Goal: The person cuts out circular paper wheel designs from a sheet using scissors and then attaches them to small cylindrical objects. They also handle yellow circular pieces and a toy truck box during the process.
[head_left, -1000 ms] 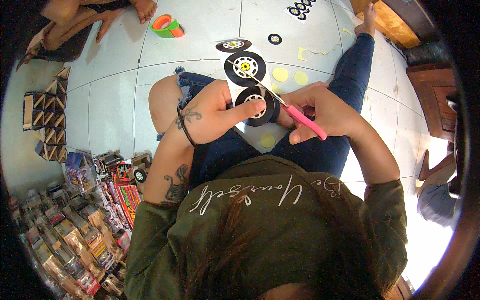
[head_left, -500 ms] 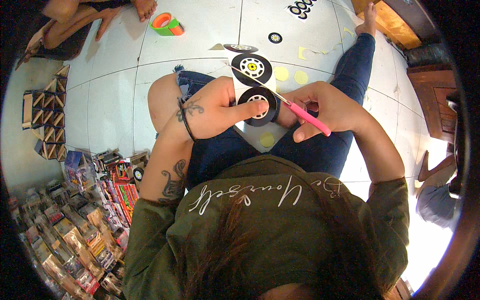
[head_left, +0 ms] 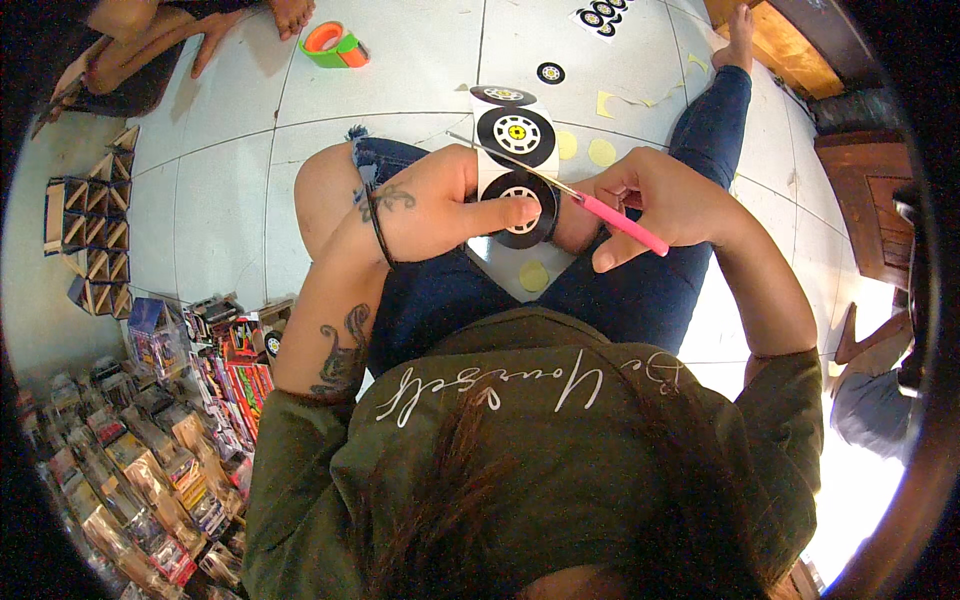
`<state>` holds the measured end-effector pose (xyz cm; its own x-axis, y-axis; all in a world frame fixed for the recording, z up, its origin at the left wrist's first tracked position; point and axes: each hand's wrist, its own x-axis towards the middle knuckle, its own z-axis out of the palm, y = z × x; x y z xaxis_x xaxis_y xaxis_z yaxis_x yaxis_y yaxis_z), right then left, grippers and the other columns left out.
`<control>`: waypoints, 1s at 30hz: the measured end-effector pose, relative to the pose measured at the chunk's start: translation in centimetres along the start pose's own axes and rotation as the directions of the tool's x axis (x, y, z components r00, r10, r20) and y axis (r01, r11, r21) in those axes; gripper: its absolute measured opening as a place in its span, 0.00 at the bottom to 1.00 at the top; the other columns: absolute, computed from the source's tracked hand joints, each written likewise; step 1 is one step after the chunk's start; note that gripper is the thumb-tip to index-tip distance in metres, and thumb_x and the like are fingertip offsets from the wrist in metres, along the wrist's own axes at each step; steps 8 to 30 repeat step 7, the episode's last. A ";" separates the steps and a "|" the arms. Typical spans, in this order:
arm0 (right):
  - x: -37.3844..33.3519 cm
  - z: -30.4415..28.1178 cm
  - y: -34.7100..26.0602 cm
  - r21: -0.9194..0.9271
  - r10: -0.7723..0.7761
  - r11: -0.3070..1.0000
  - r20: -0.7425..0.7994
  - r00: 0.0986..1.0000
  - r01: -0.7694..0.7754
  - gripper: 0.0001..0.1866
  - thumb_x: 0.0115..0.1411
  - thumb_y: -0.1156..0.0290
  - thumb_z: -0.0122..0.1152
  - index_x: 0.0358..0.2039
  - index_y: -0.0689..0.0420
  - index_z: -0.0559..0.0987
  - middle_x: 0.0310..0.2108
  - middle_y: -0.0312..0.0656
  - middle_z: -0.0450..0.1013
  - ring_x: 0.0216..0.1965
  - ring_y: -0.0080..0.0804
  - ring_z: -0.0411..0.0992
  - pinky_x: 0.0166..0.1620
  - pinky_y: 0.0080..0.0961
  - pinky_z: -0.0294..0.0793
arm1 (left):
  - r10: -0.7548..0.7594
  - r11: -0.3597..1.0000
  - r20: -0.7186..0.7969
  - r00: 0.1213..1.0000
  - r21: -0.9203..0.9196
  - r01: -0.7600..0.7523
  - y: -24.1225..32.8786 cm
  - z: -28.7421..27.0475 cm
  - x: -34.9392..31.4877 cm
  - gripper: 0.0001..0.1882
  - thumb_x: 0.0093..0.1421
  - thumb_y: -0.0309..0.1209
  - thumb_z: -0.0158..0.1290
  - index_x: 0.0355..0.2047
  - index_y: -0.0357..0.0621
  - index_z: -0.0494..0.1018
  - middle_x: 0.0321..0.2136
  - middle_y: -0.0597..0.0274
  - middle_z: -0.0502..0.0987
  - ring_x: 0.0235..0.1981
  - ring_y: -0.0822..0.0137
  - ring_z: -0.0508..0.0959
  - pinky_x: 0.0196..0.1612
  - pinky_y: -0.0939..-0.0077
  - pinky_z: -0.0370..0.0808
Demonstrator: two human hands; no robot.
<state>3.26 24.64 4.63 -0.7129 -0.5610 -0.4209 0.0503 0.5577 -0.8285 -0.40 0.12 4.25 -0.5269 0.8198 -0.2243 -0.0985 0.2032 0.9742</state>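
A paper strip (head_left: 516,137) printed with black wheels, with white spokes and yellow hubs, hangs over my lap. My left hand (head_left: 425,205) pinches its near end, the thumb lying over the lowest wheel. Pink-handled scissors (head_left: 622,222) are in my right hand (head_left: 668,200), its fingers around the handles. The blades cross the strip between two wheels, their tips showing past its left edge. Whether the blades are parted there is hard to make out. A pale yellow paper disc (head_left: 534,276) lies between my legs.
On the tiled floor lie a green and orange tape roll (head_left: 335,46), a cut-out wheel (head_left: 551,73), yellow discs (head_left: 601,152), paper scraps (head_left: 605,104) and a wheel sheet (head_left: 602,18). Another person's hand (head_left: 212,45) rests far left. Stacked packages (head_left: 150,470) and a lattice shelf (head_left: 95,225) stand left.
The strip has shifted slightly to the right, its far end tilting. The scissors have moved a little with it. Both hands keep their hold.
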 end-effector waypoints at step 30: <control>1.1 2.6 1.6 0.174 -0.024 0.983 -0.195 0.981 0.059 0.26 0.39 0.45 0.69 0.12 0.56 0.72 0.10 0.32 0.63 0.14 0.19 0.60 0.18 0.20 0.55 | -0.042 0.935 -0.591 0.805 -0.307 -0.177 -2.0 0.8 0.3 0.14 0.56 0.40 0.54 0.28 0.40 0.72 0.14 0.71 0.67 0.14 0.81 0.62 0.16 0.87 0.56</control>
